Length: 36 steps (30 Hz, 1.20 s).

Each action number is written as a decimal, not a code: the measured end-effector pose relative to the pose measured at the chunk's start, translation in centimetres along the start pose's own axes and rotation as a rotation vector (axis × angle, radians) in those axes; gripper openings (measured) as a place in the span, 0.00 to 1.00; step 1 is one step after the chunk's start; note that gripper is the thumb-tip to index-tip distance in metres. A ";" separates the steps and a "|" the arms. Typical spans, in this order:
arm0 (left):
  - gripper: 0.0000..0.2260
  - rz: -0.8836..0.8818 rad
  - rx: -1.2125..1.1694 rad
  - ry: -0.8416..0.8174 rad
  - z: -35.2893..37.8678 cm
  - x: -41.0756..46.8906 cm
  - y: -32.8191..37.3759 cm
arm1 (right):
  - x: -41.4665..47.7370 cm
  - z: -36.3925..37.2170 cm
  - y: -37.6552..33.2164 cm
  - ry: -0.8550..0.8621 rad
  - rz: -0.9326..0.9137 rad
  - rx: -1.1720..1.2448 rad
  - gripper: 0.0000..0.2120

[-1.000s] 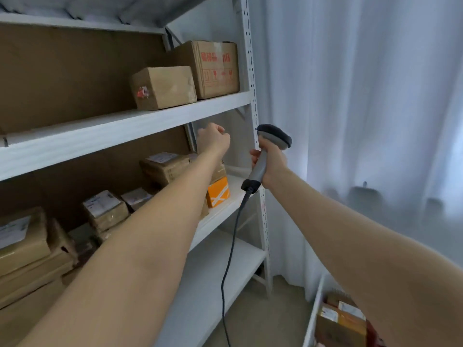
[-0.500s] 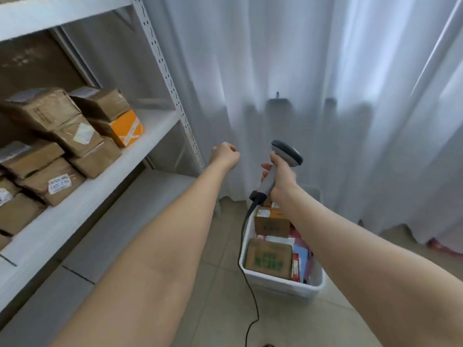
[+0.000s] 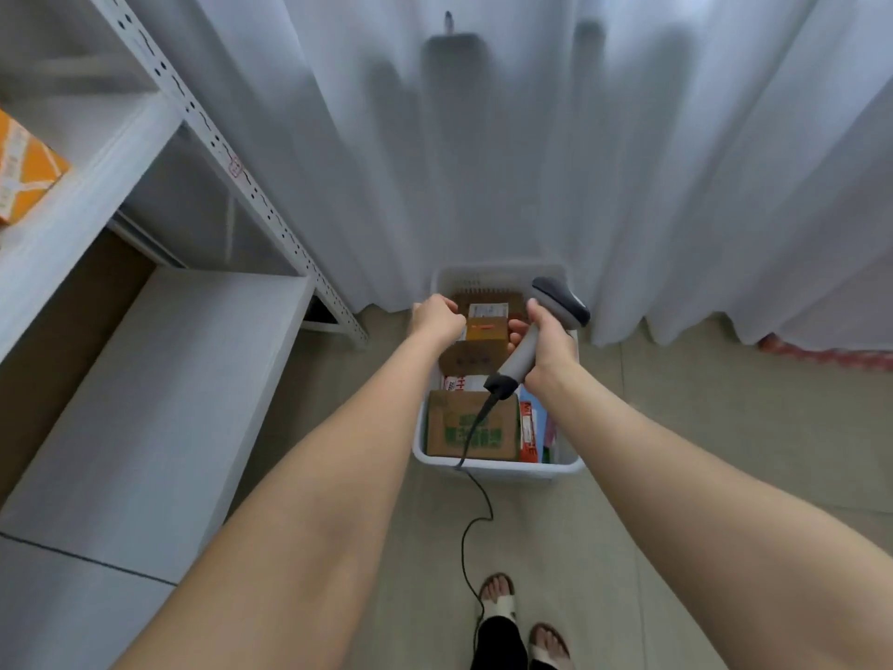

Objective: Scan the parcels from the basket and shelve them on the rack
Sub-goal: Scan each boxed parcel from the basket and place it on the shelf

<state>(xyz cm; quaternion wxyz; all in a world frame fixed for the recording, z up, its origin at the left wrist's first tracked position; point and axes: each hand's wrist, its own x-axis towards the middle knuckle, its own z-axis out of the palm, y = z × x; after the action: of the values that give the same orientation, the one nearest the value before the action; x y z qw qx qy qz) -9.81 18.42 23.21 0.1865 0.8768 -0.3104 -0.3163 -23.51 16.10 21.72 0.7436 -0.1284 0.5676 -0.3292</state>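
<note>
At the far left, an orange parcel sits on an upper shelf of the white metal rack, cut off by the edge of the view. Below it a wide grey lower shelf runs toward the viewer. A white curtain hangs across the back, down to the tiled floor.

Both of the person's bare forearms reach forward and down over a white plastic basket, which stands on the floor just in front of the curtain. The left hand is curled into a loose fist with nothing visible inside it. In this view its knuckles meet the edge of a small brown parcel bearing a white label, but it cannot be told whether they touch. That parcel lies at the far end of the basket among other parcels. A larger carton with green print stands at the near end.

The right hand has its fingers wrapped around the grey handle of a barcode scanner, whose dark head tilts up and to the right, over the basket's far right side. The scanner's black cable drops over the basket's near rim and trails along the floor toward the person's sandalled feet at the bottom.
</note>
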 end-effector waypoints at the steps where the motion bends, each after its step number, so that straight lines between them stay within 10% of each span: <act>1: 0.15 -0.007 0.004 -0.012 0.9 1.0 -0.5 | 1.2 -0.2 0.6 0.015 0.008 0.002 0.16; 18: 0.16 -0.304 0.058 -0.219 22.0 16.9 -19.4 | 26.9 -10.1 17.1 0.303 0.242 -0.209 0.13; 36: 0.28 -0.558 -0.171 0.036 28.7 24.2 -27.0 | 37.6 -12.6 22.1 0.282 0.176 -0.275 0.16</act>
<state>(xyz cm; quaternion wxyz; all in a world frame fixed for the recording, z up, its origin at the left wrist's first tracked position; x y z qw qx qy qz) -2.84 18.55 -22.51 0.1711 0.9148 -0.0262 -0.3649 -22.36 11.08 -23.37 0.6584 -0.1310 0.7145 -0.1971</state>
